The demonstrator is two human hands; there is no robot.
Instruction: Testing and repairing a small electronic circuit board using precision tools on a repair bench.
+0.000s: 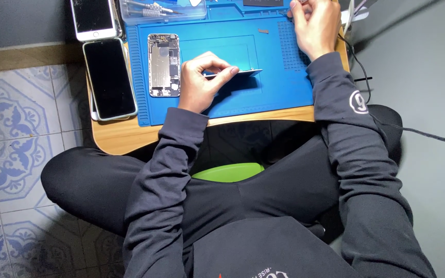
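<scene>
While a thin, flat, dark rectangular panel (pixel 235 73) is pinched by its near end between thumb and forefinger of the left hand (pixel 202 82), it is held just above the blue rubber work mat (pixel 279 95) — apparently raised by its edge so that its face is left untouched. Beside that hand, an opened silver phone chassis (pixel 164 65) is laid face up on the mat, its inner parts exposed and within easy reach. The right hand (pixel 315 23) is placed at the far right corner of the mat, fingers curled around something small; what is gripped cannot be told. A small round-cornered wooden desk (pixel 124 135) carries the mat. Two phones are set aside off the mat's left edge: a black-faced phone (pixel 109 78) lying on the desk and a white-framed phone (pixel 93 18) beyond it. A clear plastic tray of metal tools (pixel 153 9) is kept at the far edge — close by, yet clear of the working area. A black cable (pixel 413 131) trails off to the right.
</scene>
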